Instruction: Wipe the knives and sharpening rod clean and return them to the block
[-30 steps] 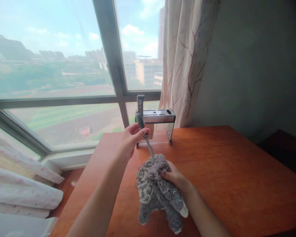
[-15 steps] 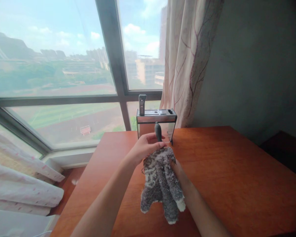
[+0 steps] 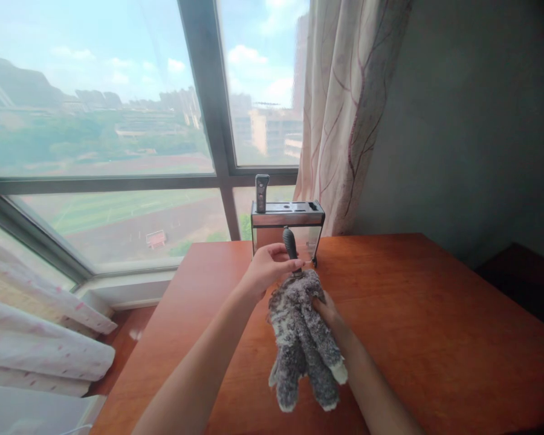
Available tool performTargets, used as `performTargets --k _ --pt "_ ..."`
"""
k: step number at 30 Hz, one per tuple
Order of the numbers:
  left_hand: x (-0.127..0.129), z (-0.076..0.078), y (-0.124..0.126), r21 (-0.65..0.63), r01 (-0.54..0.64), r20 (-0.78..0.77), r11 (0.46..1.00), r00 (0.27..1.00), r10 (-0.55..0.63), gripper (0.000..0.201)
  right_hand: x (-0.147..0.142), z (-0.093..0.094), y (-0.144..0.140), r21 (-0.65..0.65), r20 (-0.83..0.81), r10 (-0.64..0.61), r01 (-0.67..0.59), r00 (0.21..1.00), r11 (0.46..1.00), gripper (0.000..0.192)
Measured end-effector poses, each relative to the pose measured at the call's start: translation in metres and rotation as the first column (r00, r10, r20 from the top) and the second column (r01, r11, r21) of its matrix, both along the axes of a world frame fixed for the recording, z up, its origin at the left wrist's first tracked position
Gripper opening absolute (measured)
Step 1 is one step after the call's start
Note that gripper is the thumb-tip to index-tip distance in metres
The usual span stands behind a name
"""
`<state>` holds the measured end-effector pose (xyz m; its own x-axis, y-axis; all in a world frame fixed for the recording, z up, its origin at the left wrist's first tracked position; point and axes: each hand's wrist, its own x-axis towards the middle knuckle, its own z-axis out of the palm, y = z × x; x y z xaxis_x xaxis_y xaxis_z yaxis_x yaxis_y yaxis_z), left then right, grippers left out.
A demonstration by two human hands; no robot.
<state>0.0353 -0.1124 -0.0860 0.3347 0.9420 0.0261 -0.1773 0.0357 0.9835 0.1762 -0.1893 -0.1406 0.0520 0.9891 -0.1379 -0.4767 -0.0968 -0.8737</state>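
Observation:
A fluffy grey duster [image 3: 294,326], with thick white-tipped lobes hanging toward me, is held above the table. Its dark ribbed handle [image 3: 289,243] points away and up. My left hand [image 3: 271,266] closes around the handle near its base, with thumb and fingers on either side. From the right, my right hand [image 3: 330,311] grips the fluffy head; some of its fingers are hidden behind or within the pile.
Beyond the hands, a clear-sided knife block [image 3: 288,219] with a metallic top stands at the back of the wooden table [image 3: 412,314]. A grey-handled piece [image 3: 262,193] sticks up from it. Windows and a curtain [image 3: 340,109] lie behind.
The duster's head has turned and shifted slightly right, so its lobes hang differently and more of the handle's base shows. Both hands keep hold of it.

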Motion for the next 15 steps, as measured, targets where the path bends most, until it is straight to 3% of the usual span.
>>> performTargets --k 6,11,15 --pt "-0.004 0.003 0.003 0.072 -0.249 -0.047 0.966 0.966 0.252 0.039 0.001 -0.013 0.010 0.103 0.128 0.220 -0.234 0.967 0.967 0.047" --pt "-0.019 0.009 0.011 0.095 -0.335 0.058 0.938 0.942 0.330 0.036 0.001 -0.026 0.012 0.114 0.123 0.310 -0.324 0.943 0.939 0.044" --pt "-0.041 0.016 0.021 0.079 -0.401 0.173 0.913 0.907 0.384 0.034 0.002 -0.025 0.007 0.096 0.057 0.403 -0.407 0.913 0.908 0.043"
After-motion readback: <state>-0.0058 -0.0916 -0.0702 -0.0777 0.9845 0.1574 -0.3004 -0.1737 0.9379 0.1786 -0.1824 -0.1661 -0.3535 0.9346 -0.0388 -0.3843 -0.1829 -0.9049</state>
